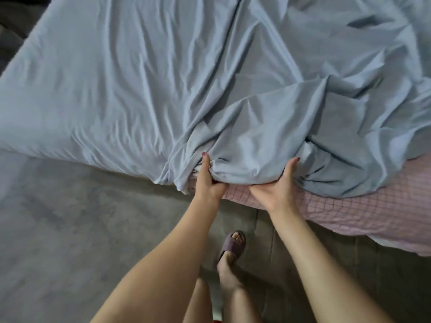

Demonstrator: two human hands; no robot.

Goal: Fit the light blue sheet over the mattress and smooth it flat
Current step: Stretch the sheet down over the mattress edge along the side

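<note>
The light blue sheet [163,85] is spread over most of the mattress [363,215], filling the view from nine o'clock round to three o'clock, and toward nine o'clock its edge is already drawn down over the side of the bed. Toward four o'clock the work is not done: the pink checked surface of the mattress is left bare along the near edge, and the sheet is bunched above it in deep folds. The hem of the sheet is gathered at the centre of the view, where both hands are at work. The left hand [207,180] is closed on a wad of the hem, the thumb laid upward against the cloth and the other fingers curled beneath it. The right hand [277,187], just beside it toward three o'clock, is tucked under the hanging fold with the thumb up along the fabric; the cloth is gripped there, though the fingers are largely hidden. By this evidence the task is judged to be about halfway: one side is fitted, while the near corner must be pulled over the exposed pink edge, and the long creases across the top remain to be smoothed. A foot in a purple slipper [233,243] is seen on the grey floor [70,217] at six o'clock.
</note>
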